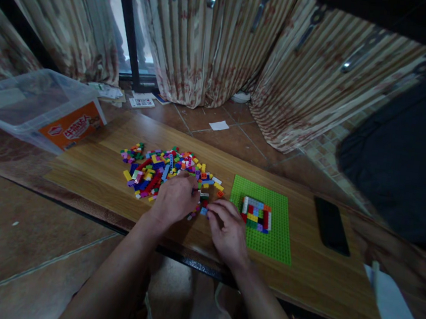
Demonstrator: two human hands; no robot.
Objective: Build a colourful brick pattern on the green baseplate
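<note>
A brick structure (252, 218) stands on the baseplate (269, 247), two o'clock from the right hand (228, 232); many loose bricks (155, 175) remain near the left hand (176, 199). Both curl; grip unclear.

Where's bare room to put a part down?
Brown wooden tabletop: between the transparent plastic bin and the loose multicoloured plastic bricks; also a strip between the green studded baseplate and flat black phone. Crowded: brick pile, around left hand and right hand.

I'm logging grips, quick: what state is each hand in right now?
Left hand: over the brick pile; grip hidden, cannot tell.
Right hand: partly curled at the pile's edge; whether it holds anything cannot be told.
</note>
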